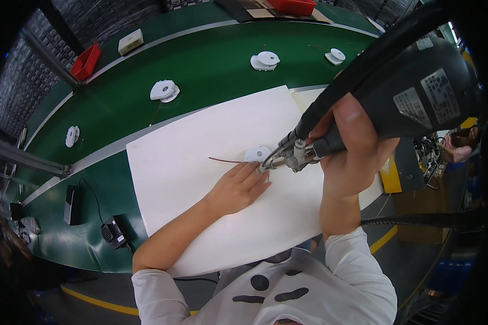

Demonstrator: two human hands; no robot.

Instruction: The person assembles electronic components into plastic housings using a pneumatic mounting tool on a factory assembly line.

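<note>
My right hand (354, 162) is wrapped round a black power screwdriver (387, 89) with a thick black hose along its side. Its metal tip slants down to the left, over a small white round plastic part (256, 153). That part lies on a large white sheet (200, 135), with a thin brownish wire sticking out to its left. The fingers of my left hand (234, 189) are closed on the part's near edge, close beside the screwdriver tip. Fingers and tool partly hide the part, so whether the tip touches it I cannot tell.
Beyond the sheet runs a green conveyor belt (211, 65), carrying several similar white parts (165, 91). Red bins (85, 62) and a pale box (130, 42) stand along its far side. Black devices with cables (114, 233) lie at the left. Another person (461, 146) is at the far right.
</note>
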